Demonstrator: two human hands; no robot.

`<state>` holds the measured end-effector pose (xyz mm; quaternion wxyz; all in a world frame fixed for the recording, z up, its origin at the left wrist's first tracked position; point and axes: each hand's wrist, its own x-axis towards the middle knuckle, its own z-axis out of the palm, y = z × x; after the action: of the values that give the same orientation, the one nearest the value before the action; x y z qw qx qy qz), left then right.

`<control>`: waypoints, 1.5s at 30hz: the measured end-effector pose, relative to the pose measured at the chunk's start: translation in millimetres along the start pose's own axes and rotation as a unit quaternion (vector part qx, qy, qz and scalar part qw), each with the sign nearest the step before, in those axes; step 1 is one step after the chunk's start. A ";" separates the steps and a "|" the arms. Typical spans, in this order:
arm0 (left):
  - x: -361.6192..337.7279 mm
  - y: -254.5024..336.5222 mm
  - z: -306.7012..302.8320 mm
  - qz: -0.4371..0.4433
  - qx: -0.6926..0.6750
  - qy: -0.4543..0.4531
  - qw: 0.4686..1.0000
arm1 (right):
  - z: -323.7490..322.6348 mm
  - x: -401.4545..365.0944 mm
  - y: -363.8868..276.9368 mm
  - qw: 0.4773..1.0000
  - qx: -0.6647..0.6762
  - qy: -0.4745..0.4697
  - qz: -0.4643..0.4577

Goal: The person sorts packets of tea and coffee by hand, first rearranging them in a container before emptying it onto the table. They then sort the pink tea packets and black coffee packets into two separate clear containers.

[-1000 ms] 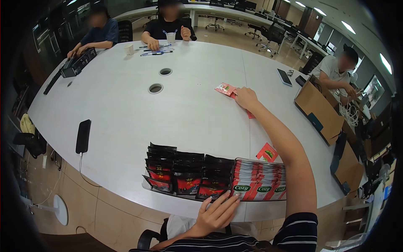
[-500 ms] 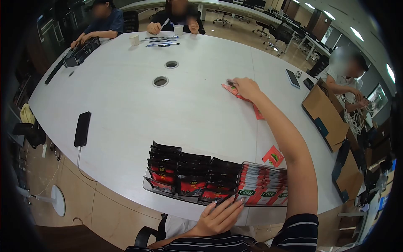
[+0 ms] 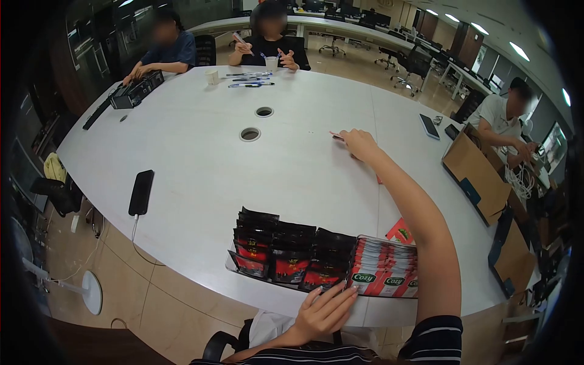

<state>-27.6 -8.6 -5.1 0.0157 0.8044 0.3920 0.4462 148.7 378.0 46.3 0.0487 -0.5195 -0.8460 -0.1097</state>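
My right hand [image 3: 360, 146] reaches far over the table, fingers pinched on a small red sachet [image 3: 337, 136]. Under the forearm, a sliver of another red sachet [image 3: 379, 180] shows. A red sachet with a green print [image 3: 398, 231] lies behind the tray, partly covered by my arm. At the near edge stands a clear tray [image 3: 230, 265] holding rows of black-and-red sachets [image 3: 291, 267] and red-and-white "Cozy" sachets [image 3: 383, 267]. My left hand [image 3: 323, 313] rests with outstretched fingers against the tray's front, holding nothing.
A charging phone [image 3: 141, 193] lies to the left. Pens [image 3: 250, 84] and a paper cup [image 3: 212, 77] are at the far side, near two cable holes [image 3: 249, 134]. An open cardboard box [image 3: 477, 173] stands right, beside another phone [image 3: 429, 126]. Three people sit around the table.
My view has shifted, so most things appear lower and further right. My right hand now pinches a red sachet above the tabletop. The left hand stays at the tray's front.
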 end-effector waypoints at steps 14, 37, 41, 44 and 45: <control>16.5 8.9 -10.9 -0.020 -0.276 0.099 0.956 | -144.9 -251.5 -89.6 0.681 0.705 0.142 0.136; -26.2 28.3 8.4 -0.288 -0.491 0.152 0.808 | -88.5 -373.9 -203.8 0.587 0.738 0.261 0.208; -28.3 12.4 14.6 -0.285 -0.464 0.228 0.807 | -83.5 -378.4 -198.8 0.548 0.746 0.298 0.232; -12.1 15.3 9.0 -0.277 -0.482 0.272 0.785 | -90.5 -384.4 -196.0 0.514 0.759 0.306 0.257; -11.2 12.6 8.8 -0.274 -0.481 0.275 0.786 | -90.5 -385.5 -195.7 0.507 0.761 0.312 0.258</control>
<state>-16.7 -21.7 -13.5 0.4135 0.3944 0.3179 0.7565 147.4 -63.5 32.2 0.7124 -0.4105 -0.3626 0.4387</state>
